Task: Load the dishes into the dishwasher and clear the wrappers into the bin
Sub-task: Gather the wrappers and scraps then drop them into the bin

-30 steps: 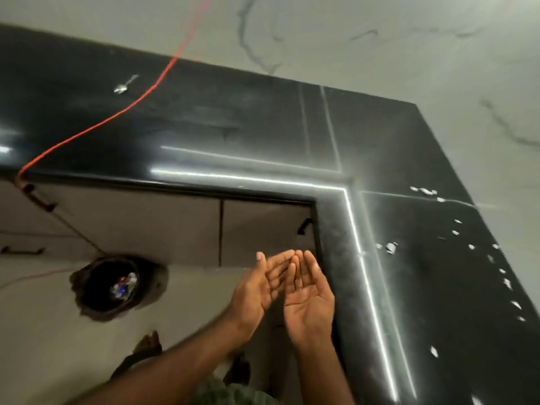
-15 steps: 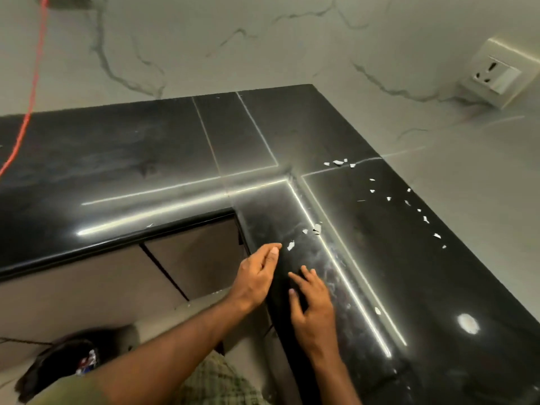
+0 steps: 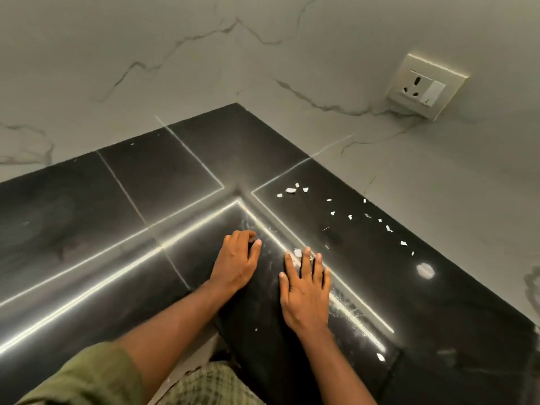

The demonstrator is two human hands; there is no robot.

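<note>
Glossy black stone counter [image 3: 181, 182], veined matt marble wall [image 3: 263, 59], torn white paper scraps [image 3: 292, 189].

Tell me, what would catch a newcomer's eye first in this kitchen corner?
Probably the two bare hands pressed on the glossy black countertop near its inner corner: the left hand curled, the right hand spread flat. Next, the white scraps scattered over the counter's right wing, one lying at the right hand's fingertips. A cream wall socket sits on the marble-look wall at upper right.
</note>
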